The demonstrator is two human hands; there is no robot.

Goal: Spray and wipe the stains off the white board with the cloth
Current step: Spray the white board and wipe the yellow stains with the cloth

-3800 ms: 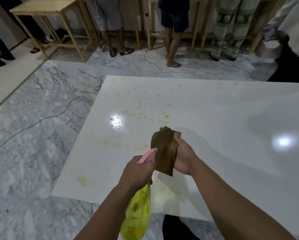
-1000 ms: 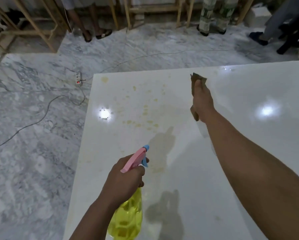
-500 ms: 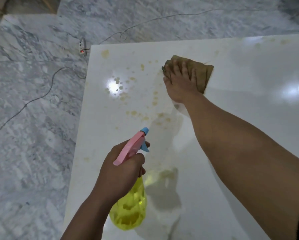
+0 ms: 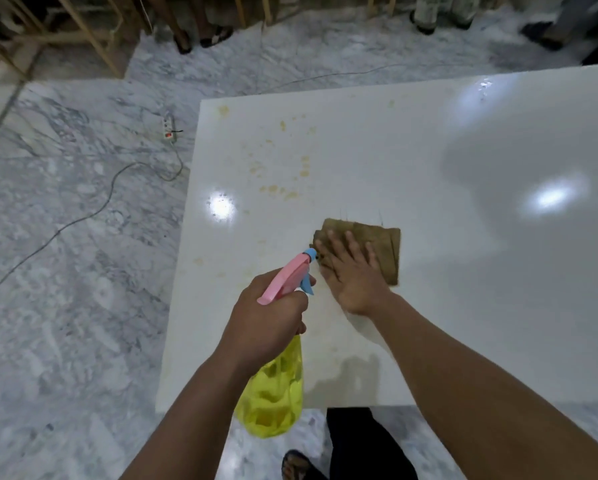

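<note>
The left hand (image 4: 266,317) has its grip curled round the neck of one spray bottle (image 4: 273,393), its body yellow and see-through, its head pink with a blue nozzle pointing toward one o'clock. The bottle hangs tilted over the near edge of the white board (image 4: 446,168), its base out past the edge above the floor. No label or writing can be read on it.

The right hand (image 4: 353,275) lies just beside the nozzle, at about two o'clock from the left hand. Its grip is spread: fingers straight and slightly fanned, pressing flat on one brown cloth (image 4: 377,244). The folded cloth lies on the board, reaching out from under the fingers toward twelve and two o'clock.

From the cloth, toward eleven and twelve o'clock, yellowish stains (image 4: 290,181) dot the board in a loose scatter, too many and too faint to count; a paler blotch lies near the far left corner. Three bright light reflections show on the glossy surface.

At ten o'clock, on the grey marble floor (image 4: 65,271), lies one white power strip (image 4: 167,128) with a dark cable (image 4: 83,216) trailing left. Wooden frames and several people's feet line the far edge. One sandalled foot (image 4: 296,464) shows at six o'clock.
</note>
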